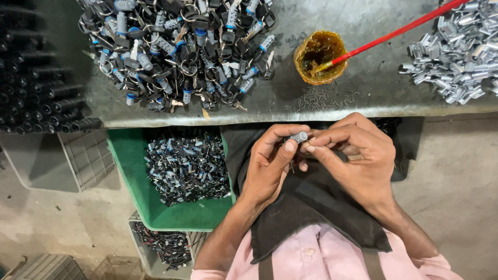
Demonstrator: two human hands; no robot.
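1. We hold 1 small grey cylinder part (pixel 299 137) below the bench edge, above our dark apron (pixel 311 207). It sits between both hands, well clear of the bench top.
2. Left hand (pixel 270 166): thumb and forefinger pinch the cylinder's lower end; the other fingers curl in behind.
3. Right hand (pixel 360 155): thumb and forefinger tips are pressed together right at the cylinder's other end; whether they grip it or something tiny beside it we cannot tell. The remaining fingers are folded loosely.
4. Containers, 3 counted. 1 small amber cup (pixel 319 57) on the metal bench (pixel 363 98) holds dark, sticky-looking paste, with 1 red-handled brush (pixel 399 31) resting in it.
5. 1 green tray (pixel 155 207) under the bench, left of our left forearm, holds a heap of small dark and grey parts, too many to count.
6. 1 grey crate (pixel 155 254) below the green tray holds dark parts with wires, partly hidden.
7. Loose on the bench, 3 groups: a pile of key-and-ring lock sets (pixel 176 52) at upper left, a pile of silver metal clips (pixel 456 52) at upper right, and a scatter of tiny pins (pixel 321 97) just below the cup. None are countable.
8. Black tubes (pixel 36 93) are stacked at far left.
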